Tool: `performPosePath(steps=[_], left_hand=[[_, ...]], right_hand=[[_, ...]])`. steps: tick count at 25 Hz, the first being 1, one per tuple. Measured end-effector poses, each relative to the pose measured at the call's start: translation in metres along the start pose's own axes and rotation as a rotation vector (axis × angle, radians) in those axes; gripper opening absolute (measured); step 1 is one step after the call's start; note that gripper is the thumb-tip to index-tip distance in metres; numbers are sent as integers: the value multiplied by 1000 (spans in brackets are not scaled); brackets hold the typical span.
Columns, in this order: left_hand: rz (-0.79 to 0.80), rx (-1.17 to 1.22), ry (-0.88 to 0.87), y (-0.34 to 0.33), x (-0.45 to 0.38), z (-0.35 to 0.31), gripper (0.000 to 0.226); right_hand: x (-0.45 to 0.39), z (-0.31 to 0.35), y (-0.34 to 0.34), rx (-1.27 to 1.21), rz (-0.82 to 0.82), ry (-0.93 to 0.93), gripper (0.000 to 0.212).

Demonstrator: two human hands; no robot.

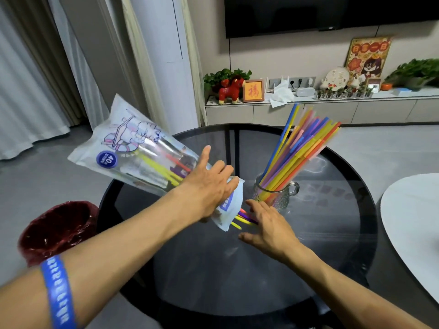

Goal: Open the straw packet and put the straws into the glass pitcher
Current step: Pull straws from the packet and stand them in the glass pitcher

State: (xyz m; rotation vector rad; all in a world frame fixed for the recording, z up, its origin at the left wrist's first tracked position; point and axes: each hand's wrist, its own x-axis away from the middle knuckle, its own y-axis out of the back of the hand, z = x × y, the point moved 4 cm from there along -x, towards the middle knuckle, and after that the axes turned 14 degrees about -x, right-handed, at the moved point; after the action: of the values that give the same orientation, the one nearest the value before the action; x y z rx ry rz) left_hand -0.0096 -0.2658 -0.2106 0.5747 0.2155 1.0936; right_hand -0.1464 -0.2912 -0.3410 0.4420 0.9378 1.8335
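Two hands are working over the counter (237, 269): the left hand (209, 186) is gripping the straw packet (133, 150), tilting its mouth down, while the right hand (268, 226) is spreading open just below it, loose straws (244, 218) poking out beside its fingers, the glass pitcher (275, 193) just beyond.

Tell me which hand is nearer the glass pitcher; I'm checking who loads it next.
Right. The right hand lies open just in front of the glass pitcher, fingers almost at its base. The left hand grips the straw packet further to the pitcher's left.
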Motion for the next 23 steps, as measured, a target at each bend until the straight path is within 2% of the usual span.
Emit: performPosePath(steps=[2,5,7,9,11,13,16,18,20,23], left_hand=[[36,77,1,-6,5,0,92],[72,184,-11,-13,15,-2,97],[89,241,0,-17,18,-5,97],[89,292,1,-21,18,-10,96],[64,328,1,-25,17,-15,95],[63,352,44,-33,17,-19,93],[149,438,214,-55,24,-37,85],[212,582,299,-72,29,-58,77],[255,759,382,-93,33,-72,68],[349,963,501,-122,36,-72,76]], right_hand=[[6,5,1,39,-33,-2,79],[15,17,3,304,-129,91,47],[17,24,3,441,-136,122,37],[17,30,2,438,-129,164,30],[15,36,2,360,-54,219,20],[12,36,6,305,44,170,16],[8,25,23,381,90,7,19],[9,18,39,466,142,-96,22],[16,13,56,513,261,-195,27],[25,12,86,503,357,-277,28]])
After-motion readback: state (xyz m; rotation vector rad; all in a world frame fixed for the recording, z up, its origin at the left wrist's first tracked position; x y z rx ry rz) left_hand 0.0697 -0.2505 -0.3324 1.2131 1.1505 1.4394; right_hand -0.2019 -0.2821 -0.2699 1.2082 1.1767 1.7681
